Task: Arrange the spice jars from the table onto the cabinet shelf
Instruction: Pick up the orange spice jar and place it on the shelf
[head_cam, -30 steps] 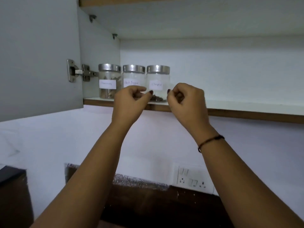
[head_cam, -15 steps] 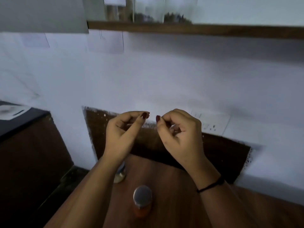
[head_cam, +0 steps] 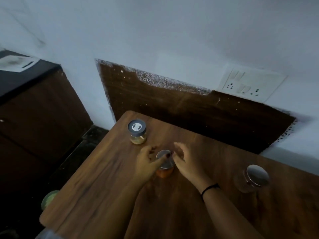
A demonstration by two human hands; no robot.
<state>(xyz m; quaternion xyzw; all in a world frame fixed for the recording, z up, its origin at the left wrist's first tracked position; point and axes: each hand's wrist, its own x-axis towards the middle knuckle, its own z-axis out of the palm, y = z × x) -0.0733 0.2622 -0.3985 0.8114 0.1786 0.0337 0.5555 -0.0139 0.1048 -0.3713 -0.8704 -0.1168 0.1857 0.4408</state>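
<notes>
3 jars stand on the table (head_cam: 103, 178). the rear-left jar (head_cam: 137, 131) sits near the table's far left corner. the centre jar (head_cam: 164, 167) stands in front of it and slightly to its right, between the left hand (head_cam: 146, 163) and the right hand (head_cam: 185, 161); the left thumb lies across its lid. the right jar (head_cam: 255, 178) stands well apart to the right. the wall panel (head_cam: 172, 100) lies behind the table, the switch plate (head_cam: 248, 83) above the panel's right part, and the counter (head_cam: 25, 75) left of the table.

I see the left hand (head_cam: 146, 163) and the right hand (head_cam: 187, 163) held forward, close together, fingers loosely curved, thumb tips nearly touching.
</notes>
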